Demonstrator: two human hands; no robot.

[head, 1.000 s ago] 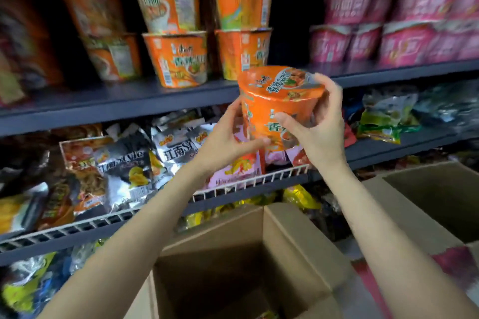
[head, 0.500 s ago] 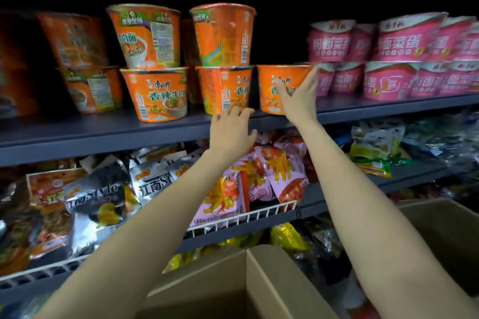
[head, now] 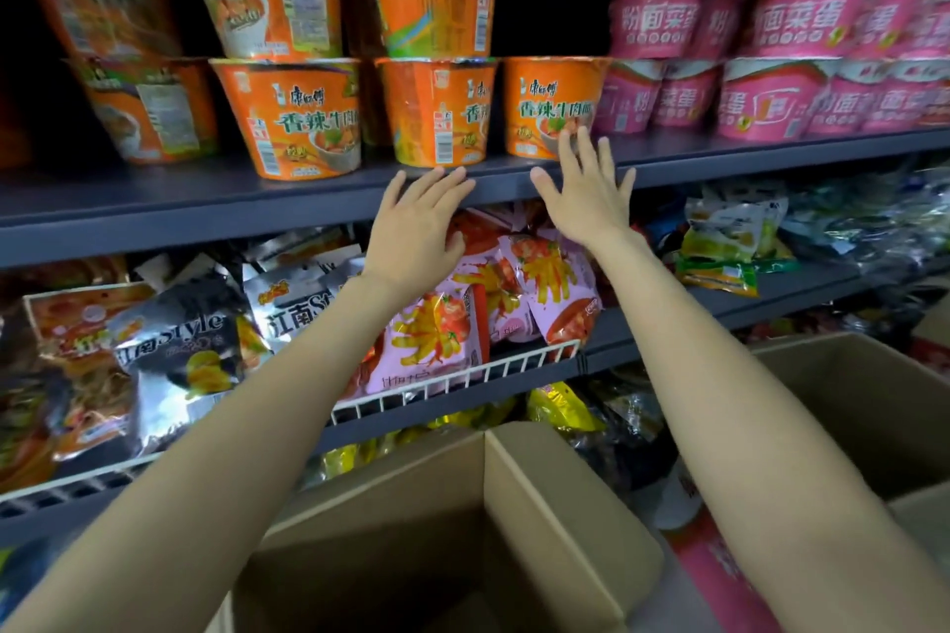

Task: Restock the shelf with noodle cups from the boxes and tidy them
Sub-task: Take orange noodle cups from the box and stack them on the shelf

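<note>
The orange noodle cup [head: 552,105] at the right end of the lower orange row stands upright on the dark shelf [head: 154,206], set slightly farther back than the orange cup [head: 437,111] just to its left and close beside the pink cups [head: 668,93] on its right. The right hand [head: 583,193] is spread flat with straight fingers, holding nothing; its fingertips [head: 565,139] overlap the cup's lower front, though contact cannot be told. The left hand [head: 419,226] is likewise flat and empty, fingers lying along the shelf's front lip below the neighbouring cup

The step in hand looks like squaring the cup into its row. To do it well, judge by the front line: slide the cup nearer with a light touch low on its wall, so it does not tip, until its base lines up with the others and the label faces out. Above it no cup is stacked yet, so the cardboard box [head: 514,504] below is the likely source for the next one
</note>
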